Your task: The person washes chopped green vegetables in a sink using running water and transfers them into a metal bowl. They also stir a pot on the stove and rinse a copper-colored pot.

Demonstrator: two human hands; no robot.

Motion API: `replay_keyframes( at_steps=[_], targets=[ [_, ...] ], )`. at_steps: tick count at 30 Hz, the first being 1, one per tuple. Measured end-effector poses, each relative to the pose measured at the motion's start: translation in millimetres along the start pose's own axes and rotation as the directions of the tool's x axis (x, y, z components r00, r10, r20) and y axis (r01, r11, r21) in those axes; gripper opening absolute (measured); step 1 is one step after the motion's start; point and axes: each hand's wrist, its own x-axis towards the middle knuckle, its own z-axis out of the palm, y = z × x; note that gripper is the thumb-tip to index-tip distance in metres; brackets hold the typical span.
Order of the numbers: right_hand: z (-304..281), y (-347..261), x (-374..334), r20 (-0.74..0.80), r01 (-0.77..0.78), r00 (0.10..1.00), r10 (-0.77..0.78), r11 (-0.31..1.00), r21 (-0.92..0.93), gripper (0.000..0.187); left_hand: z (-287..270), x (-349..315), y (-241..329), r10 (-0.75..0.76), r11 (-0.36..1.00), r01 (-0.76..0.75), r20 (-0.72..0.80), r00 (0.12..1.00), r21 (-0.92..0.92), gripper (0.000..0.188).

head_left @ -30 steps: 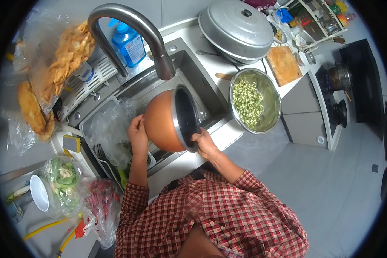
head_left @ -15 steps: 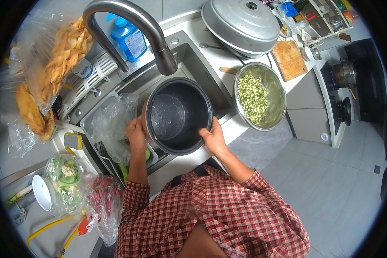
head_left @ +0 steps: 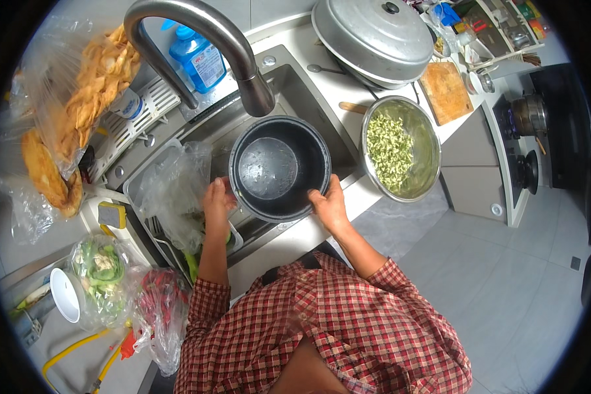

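Observation:
A dark round inner pot (head_left: pixel 269 172) with small bits and wet streaks inside hangs over the near part of the steel sink, under the curved faucet (head_left: pixel 256 92). My right hand (head_left: pixel 329 205) grips its near right rim, thumb on the edge and fingers underneath. Beside the pot's left wall is my left hand (head_left: pixel 219 199), fingers loosely apart and no longer wrapped round it. A clear plastic bag (head_left: pixel 177 184) lies in a tray left of that hand. To the right, a metal bowl (head_left: pixel 428 154) holds chopped pale green vegetable (head_left: pixel 389 151).
The sink (head_left: pixel 328 111) has a blue bottle (head_left: pixel 200 62) behind it. A large lidded metal pan (head_left: pixel 374 39) and a wooden cutting board (head_left: pixel 445 92) sit at the back right. Bagged fried dough (head_left: pixel 98 85) and bagged vegetables (head_left: pixel 102 269) crowd the left. A stove pot (head_left: pixel 528 113) stands far right.
The pot has shifted slightly right and away from me, turning a little. My left hand has loosened from its left side, while the right hand keeps hold of the rim.

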Motion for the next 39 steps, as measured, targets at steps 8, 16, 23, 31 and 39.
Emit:
replay_keyframes(
  at_steps=[8,16,23,31,39],
  targets=[
    [21,19,13,-0.053,0.023,0.998,-0.023,1.0,-0.008,0.031,37,-35,-1,-0.211,0.962,0.239,0.194,0.958,-0.134,0.058],
    [29,-14,37,0.136,0.263,0.964,-0.227,0.767,-0.585,0.039,35,-25,-24,-0.242,0.894,0.232,0.021,0.97,-0.384,0.04],
    [87,-120,170,0.241,0.485,0.86,-0.45,0.576,-0.658,0.048,28,-20,-42,-0.296,0.912,0.244,-0.118,0.948,-0.33,0.035],
    [165,-126,254,0.357,0.456,0.86,-0.364,0.237,-0.858,0.046,60,-38,-18,-0.29,0.886,0.241,-0.068,0.955,-0.397,0.05],
    [178,-127,267,0.425,0.498,0.814,-0.396,0.099,-0.861,0.034,84,-33,-23,-0.277,0.924,0.207,-0.19,0.942,-0.32,0.041]
  ],
)
